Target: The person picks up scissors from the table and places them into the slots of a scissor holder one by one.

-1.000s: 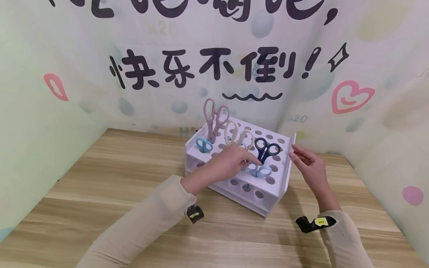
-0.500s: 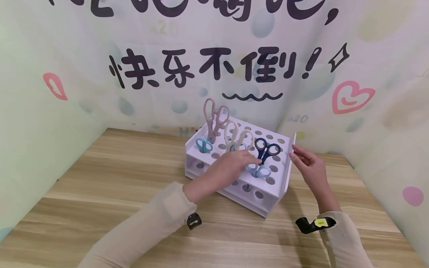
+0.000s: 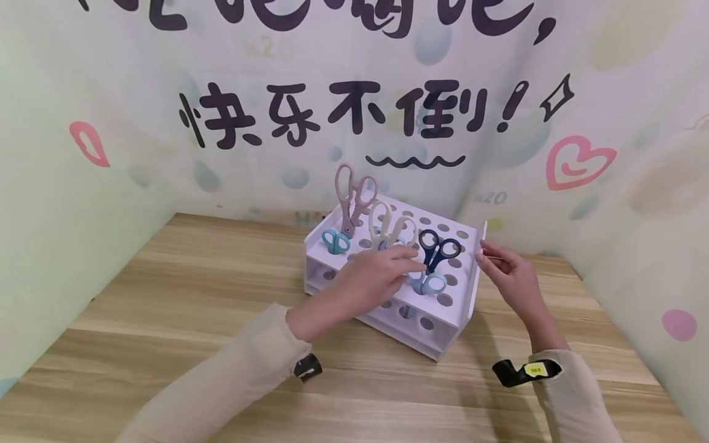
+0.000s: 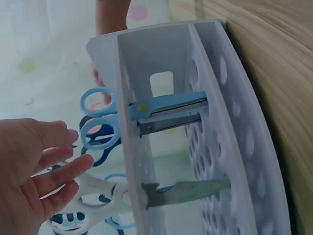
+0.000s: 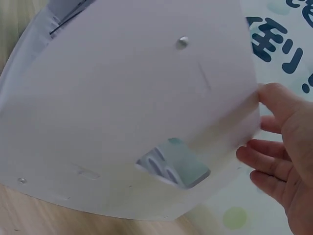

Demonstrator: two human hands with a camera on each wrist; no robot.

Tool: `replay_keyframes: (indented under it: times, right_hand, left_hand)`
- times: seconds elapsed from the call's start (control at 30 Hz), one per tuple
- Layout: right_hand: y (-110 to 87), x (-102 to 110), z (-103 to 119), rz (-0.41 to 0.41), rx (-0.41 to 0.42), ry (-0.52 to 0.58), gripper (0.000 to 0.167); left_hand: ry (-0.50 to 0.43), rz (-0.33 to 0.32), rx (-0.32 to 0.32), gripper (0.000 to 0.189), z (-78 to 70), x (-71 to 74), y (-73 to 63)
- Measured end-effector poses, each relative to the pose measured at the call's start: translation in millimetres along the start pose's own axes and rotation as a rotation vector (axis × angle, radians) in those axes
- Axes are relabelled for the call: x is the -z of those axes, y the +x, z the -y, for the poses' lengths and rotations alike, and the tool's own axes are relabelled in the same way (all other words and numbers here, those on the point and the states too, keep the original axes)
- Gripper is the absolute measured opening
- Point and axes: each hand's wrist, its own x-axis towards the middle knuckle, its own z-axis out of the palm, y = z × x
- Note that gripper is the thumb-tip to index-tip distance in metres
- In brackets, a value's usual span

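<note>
A white rack (image 3: 354,261) with rows of round holes stands on the table, holding several pairs of scissors with handles up. My left hand (image 3: 372,280) hovers over its front, fingers loosely bent with nothing between them. Close to those fingertips are light blue scissors (image 4: 100,125), navy scissors (image 3: 437,249) and cream scissors (image 4: 98,196). The light blue blades pass through the upper and middle boards. With thumb and fingers, my right hand (image 5: 288,152) pinches the upper edge of the rack's side panel (image 5: 122,112). Pink scissors (image 3: 351,200) and small turquoise scissors (image 3: 335,241) stand at the left end.
A wood-grain table (image 3: 194,295) carries the rack. Behind it hangs a printed cloth (image 3: 293,55) with large dark characters, and a pale wall (image 3: 55,246) rises at the left.
My left hand has drawn back slightly leftward from the navy and light blue scissors, its pointing finger relaxing. The right hand keeps its place on the side panel.
</note>
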Motion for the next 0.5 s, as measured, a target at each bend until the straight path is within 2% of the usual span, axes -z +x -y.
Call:
replay_keyframes:
  times: [0.17, 0.3, 0.4, 0.5]
  right_hand:
    - [4.4, 15.0, 13.8, 0.102, 0.038, -0.098, 0.047]
    - [10.4, 28.3, 28.8, 0.148, 0.067, -0.165, 0.046]
    - [17.0, 36.4, 40.2, 0.197, 0.094, -0.234, 0.046]
    - [26.8, 42.4, 50.8, 0.271, 0.088, -0.303, 0.052]
  left_hand:
    - [-0.067, -0.078, -0.009, 0.028, 10.9, 23.1, -8.9]
    - [-0.11, -0.114, 0.03, 0.027, 28.4, 47.6, -19.4]
    - [-0.106, -0.077, 0.138, 0.028, 48.0, 67.4, -28.2]
    - [-0.055, -0.022, 0.278, 0.032, 74.1, 88.1, -36.6]
